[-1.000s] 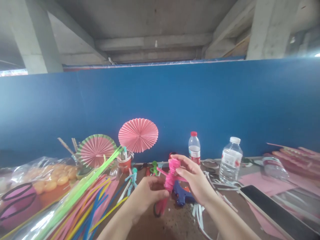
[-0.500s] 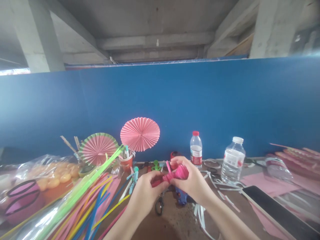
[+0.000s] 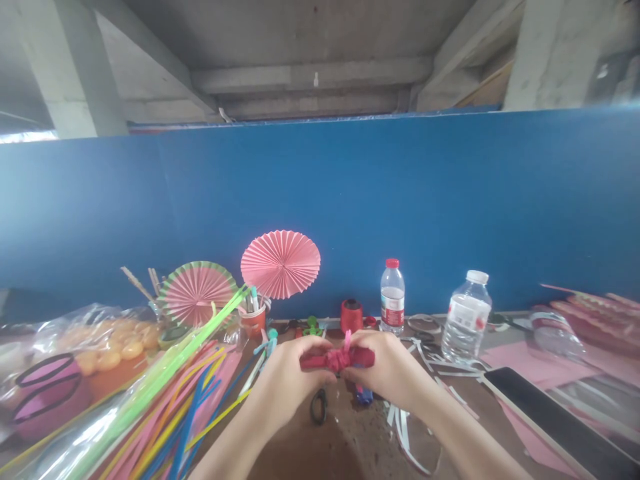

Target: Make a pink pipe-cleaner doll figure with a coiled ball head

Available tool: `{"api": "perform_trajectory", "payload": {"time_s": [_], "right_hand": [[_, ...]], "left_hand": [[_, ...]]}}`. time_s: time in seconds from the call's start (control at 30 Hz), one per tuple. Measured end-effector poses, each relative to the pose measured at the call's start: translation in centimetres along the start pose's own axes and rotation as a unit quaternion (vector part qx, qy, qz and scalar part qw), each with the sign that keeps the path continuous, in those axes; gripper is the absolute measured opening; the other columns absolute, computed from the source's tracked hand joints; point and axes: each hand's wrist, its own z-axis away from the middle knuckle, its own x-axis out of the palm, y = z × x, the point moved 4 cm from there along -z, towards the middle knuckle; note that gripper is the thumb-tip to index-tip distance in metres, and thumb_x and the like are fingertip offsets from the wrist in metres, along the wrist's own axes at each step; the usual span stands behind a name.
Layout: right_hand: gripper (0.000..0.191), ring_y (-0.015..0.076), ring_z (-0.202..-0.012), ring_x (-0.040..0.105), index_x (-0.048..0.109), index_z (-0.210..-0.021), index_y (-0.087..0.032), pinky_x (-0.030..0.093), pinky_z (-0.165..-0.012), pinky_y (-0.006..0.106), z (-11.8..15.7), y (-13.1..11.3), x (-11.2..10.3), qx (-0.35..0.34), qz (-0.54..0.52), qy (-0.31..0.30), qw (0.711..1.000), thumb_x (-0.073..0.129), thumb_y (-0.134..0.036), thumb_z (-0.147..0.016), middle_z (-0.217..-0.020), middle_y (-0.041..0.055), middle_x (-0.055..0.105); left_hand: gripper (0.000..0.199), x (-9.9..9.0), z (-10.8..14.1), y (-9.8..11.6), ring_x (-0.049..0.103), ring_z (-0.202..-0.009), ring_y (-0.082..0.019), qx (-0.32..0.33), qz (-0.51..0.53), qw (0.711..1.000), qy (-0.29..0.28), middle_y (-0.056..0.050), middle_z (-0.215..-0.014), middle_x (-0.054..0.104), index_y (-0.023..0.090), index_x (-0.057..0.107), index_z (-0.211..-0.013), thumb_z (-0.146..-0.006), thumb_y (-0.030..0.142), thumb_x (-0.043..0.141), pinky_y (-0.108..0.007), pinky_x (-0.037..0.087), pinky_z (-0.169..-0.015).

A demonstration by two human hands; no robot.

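Note:
A dark pink bow-shaped piece [image 3: 339, 360], apparently of pipe cleaner or ribbon, is held level between my two hands. The fingers and thumb of my left hand [image 3: 296, 373] close round its left loop. With fingers on top and thumb below, my right hand [image 3: 387, 365] grips the right loop. A short pink end stands up from its knotted middle. Under the hands on the brown table lie a dark scissor-like ring handle [image 3: 319, 408] and a blue-purple object [image 3: 364, 395], partly hidden. Just behind stands a red spool [image 3: 351, 317].
Coloured pipe cleaners [image 3: 185, 413] lie in plastic at left, beside a bag of orange balls [image 3: 115, 343]. Pleated paper fans [image 3: 281, 265] stand behind near a pen cup [image 3: 254, 321]. Two bottles [image 3: 468, 320], white strips [image 3: 403, 433] and a phone [image 3: 555, 420] are right.
The pink piece has turned from bunched and angled to spread out level, its loops showing. Both hands have shifted slightly, and the right has dropped, uncovering the red spool.

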Motion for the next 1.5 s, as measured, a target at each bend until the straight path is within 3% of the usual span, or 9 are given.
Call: {"api": "perform_trajectory", "payload": {"time_s": [0.13, 0.83, 1.07, 1.3, 1.5], "right_hand": [[0.012, 0.0164, -0.069, 0.059, 0.065, -0.08, -0.021, 0.042, -0.061, 0.023, 0.1, -0.1, -0.4, 0.027, -0.036, 0.017, 0.999, 0.062, -0.02, -0.069, -0.076, -0.0023, 0.067], [0.01, 0.0182, -0.068, 0.06, 0.069, -0.074, -0.018, 0.044, -0.06, 0.023, 0.1, 0.8, 0.4, 0.071, -0.095, 0.017, 0.993, 0.064, -0.024, -0.069, -0.071, 0.0002, 0.068], [0.008, 0.0186, -0.069, 0.061, 0.069, -0.074, -0.019, 0.045, -0.061, 0.024, 0.0, 0.7, -0.2, 0.068, -0.096, 0.021, 0.993, 0.064, -0.022, -0.068, -0.072, -0.0005, 0.069], [0.006, 0.0168, -0.062, 0.06, 0.067, -0.071, -0.018, 0.043, -0.055, 0.022, 0.1, 0.4, 0.2, 0.072, -0.094, 0.022, 0.993, 0.064, -0.022, -0.068, -0.065, -0.0008, 0.066], [0.008, 0.0168, -0.059, 0.062, 0.069, -0.071, -0.019, 0.044, -0.051, 0.022, 0.2, 0.5, 0.4, 0.083, -0.115, 0.022, 0.99, 0.063, -0.023, -0.069, -0.069, 0.001, 0.069]], "left_hand": [[0.014, -0.2, 0.1, 0.5, 0.066, -0.08, -0.022, 0.009, 0.018, 1.0, 0.013, -0.002, -0.081, 0.072, 0.02, 0.066, -0.082, -0.068, 0.02, 0.063, -0.026, 0.049, -0.071], [0.022, -0.3, 0.1, 0.4, 0.065, -0.083, -0.023, -0.005, 0.004, 1.0, 0.018, -0.003, -0.086, 0.073, 0.021, 0.068, -0.086, -0.065, 0.017, 0.064, -0.028, 0.049, -0.072], [0.012, -1.9, 0.5, 2.0, 0.065, -0.081, -0.02, 0.014, -0.066, 0.998, 0.001, -0.001, -0.082, 0.072, 0.022, 0.069, -0.079, -0.068, 0.024, 0.063, -0.026, 0.048, -0.071], [0.011, -1.6, 0.4, 1.5, 0.065, -0.073, -0.018, 0.014, -0.107, 0.994, 0.019, 0.002, -0.075, 0.071, 0.023, 0.068, -0.076, -0.071, 0.021, 0.058, -0.023, 0.046, -0.065], [0.013, -1.4, 0.5, 1.6, 0.065, -0.074, -0.02, -0.005, -0.094, 0.996, 0.01, 0.001, -0.075, 0.072, 0.023, 0.07, -0.076, -0.071, 0.031, 0.061, -0.024, 0.045, -0.066]]}}
